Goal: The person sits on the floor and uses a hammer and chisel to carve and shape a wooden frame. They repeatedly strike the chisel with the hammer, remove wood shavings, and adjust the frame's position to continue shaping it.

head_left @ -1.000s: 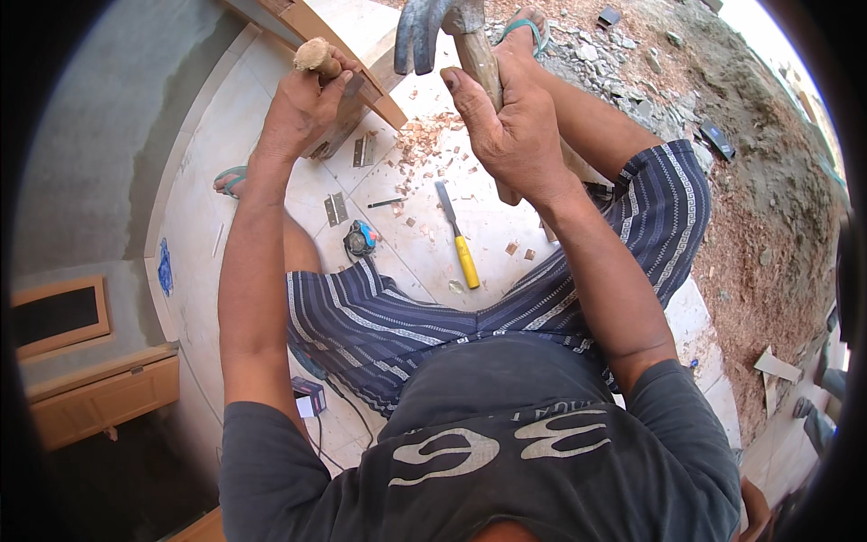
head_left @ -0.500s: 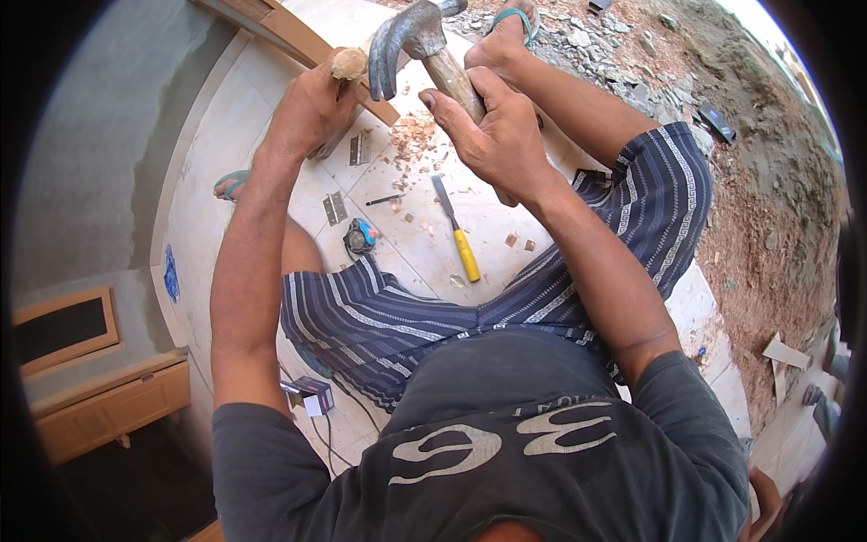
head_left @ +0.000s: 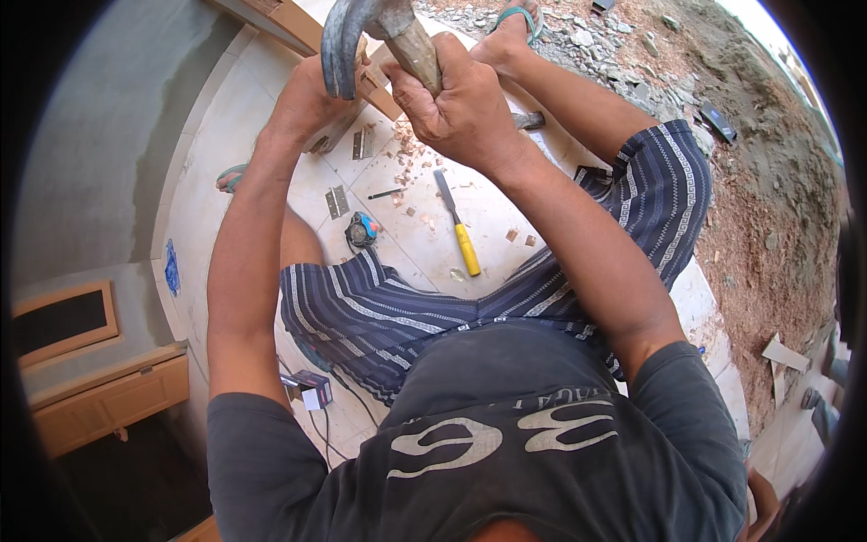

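Note:
My right hand (head_left: pixel 461 108) is wrapped round the wooden handle of a claw hammer (head_left: pixel 361 23), raised close in front of my left hand. My left hand (head_left: pixel 312 99) is closed on a handle with a round wooden end, which the hammer head now mostly covers; the rest of that tool is hidden. Beyond the left fist, a wooden board (head_left: pixel 293 27) slopes down to the floor tiles. Below the hands lie wood chips (head_left: pixel 417 167), a yellow-handled chisel (head_left: pixel 465 248), a dark pencil (head_left: pixel 386 193), and two metal hinges (head_left: pixel 363 143) (head_left: pixel 337 201).
A blue and black tape measure (head_left: pixel 361 229) sits beside my thigh. A dark metal tool end (head_left: pixel 528 119) shows behind my right wrist. Rubble (head_left: pixel 578 54) and dirt border the tiles at right. A small box (head_left: pixel 312 390) and cables lie at lower left.
My right hand has moved left and up with the hammer, so its head now stands in front of my left hand. The left hand has shifted slightly.

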A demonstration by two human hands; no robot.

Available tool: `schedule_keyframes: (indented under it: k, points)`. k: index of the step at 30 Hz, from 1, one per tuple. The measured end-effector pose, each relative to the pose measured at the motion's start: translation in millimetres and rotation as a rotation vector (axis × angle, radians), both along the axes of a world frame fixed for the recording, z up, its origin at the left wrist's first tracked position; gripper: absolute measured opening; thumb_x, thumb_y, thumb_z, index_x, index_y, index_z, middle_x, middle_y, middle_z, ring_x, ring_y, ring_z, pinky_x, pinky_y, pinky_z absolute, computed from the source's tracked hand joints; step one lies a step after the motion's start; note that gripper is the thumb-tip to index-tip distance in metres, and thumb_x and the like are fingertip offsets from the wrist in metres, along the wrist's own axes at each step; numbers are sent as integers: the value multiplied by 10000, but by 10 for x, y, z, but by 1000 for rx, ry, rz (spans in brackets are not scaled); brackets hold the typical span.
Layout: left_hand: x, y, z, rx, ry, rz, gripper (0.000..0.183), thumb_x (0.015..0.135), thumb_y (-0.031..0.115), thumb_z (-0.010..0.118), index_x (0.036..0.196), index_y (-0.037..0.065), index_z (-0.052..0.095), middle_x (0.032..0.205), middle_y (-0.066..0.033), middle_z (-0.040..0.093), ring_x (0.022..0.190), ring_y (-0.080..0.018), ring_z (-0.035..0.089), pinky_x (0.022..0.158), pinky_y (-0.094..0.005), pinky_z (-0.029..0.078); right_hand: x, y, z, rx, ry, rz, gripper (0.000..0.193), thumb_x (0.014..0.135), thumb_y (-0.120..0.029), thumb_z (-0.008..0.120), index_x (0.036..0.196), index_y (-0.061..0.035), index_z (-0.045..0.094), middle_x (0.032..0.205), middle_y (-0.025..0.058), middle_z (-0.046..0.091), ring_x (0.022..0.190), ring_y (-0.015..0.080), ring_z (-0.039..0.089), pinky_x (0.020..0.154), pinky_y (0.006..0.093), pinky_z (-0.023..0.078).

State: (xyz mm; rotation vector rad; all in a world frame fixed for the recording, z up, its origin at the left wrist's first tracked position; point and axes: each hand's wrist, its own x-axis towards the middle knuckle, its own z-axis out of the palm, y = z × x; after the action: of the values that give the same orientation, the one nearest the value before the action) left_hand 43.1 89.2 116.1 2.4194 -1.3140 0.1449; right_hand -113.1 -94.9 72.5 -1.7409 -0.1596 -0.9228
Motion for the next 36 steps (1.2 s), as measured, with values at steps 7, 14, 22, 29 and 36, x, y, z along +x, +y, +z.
schedule_keyframes:
  k: [7, 14, 22, 29, 36]
  points:
    - [6, 127, -89, -40, -35, 92, 181, 969, 151, 693, 1124, 60, 719, 919, -144, 756, 816, -264, 717, 770, -392, 555, -45, -11, 222, -148, 141, 35, 452, 982, -400, 651, 971, 43, 559, 704, 277, 661, 725, 476, 693, 668, 541, 557]
    - [-16, 182, -201, 33, 144, 202, 202, 967, 197, 712, 1024, 4, 701, 860, -163, 741, 800, -263, 719, 771, -397, 556, 37, -5, -6, -299, 377, 69, 454, 981, -416, 645, 982, 33, 570, 712, 264, 672, 714, 472, 698, 673, 535, 561]
    - [-222, 232, 177, -221, 209, 217, 164, 976, 88, 703, 1122, 29, 660, 1089, -71, 752, 999, -126, 685, 903, -306, 553, -315, -170, -57, 134, 213, 33, 314, 1012, -273, 685, 940, 6, 560, 681, 174, 674, 571, 262, 681, 529, 392, 516]
    - [-165, 224, 104, -242, 107, 130, 151, 981, 121, 695, 1091, 24, 661, 1004, -91, 773, 919, -139, 714, 821, -298, 568, -417, -255, -352, 209, 312, 17, 301, 1035, -262, 670, 961, 16, 584, 700, 138, 675, 599, 170, 639, 538, 349, 487]
    - [-195, 111, 133, -197, 131, 135, 164, 976, 65, 711, 1125, 25, 654, 1057, -81, 756, 992, -148, 704, 896, -305, 560, -449, -256, -465, 211, 372, 25, 309, 1031, -279, 673, 963, 11, 589, 691, 147, 672, 585, 181, 635, 538, 365, 483]
